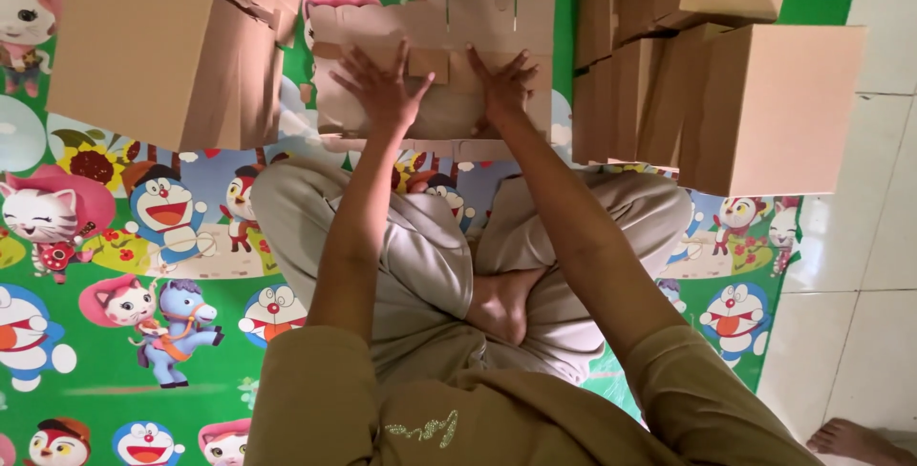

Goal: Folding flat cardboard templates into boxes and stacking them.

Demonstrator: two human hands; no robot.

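A flat, unfolded cardboard box blank point(478, 22) lies on the cartoon-patterned mat in front of my crossed legs. My left hand point(382, 84) presses down on its left half with the fingers spread. My right hand point(503, 84) rests flat on its right half, fingers also apart. Both palms lie on the cardboard and neither hand grips it. The near edge of the blank is partly hidden by my hands and knees.
A large assembled cardboard box point(162, 46) stands at the left. Several more boxes point(764, 103) are stacked at the right and rear. The green cartoon mat point(115, 265) covers the floor; white tiles point(869, 265) lie to the right, where another person's foot point(855, 439) shows.
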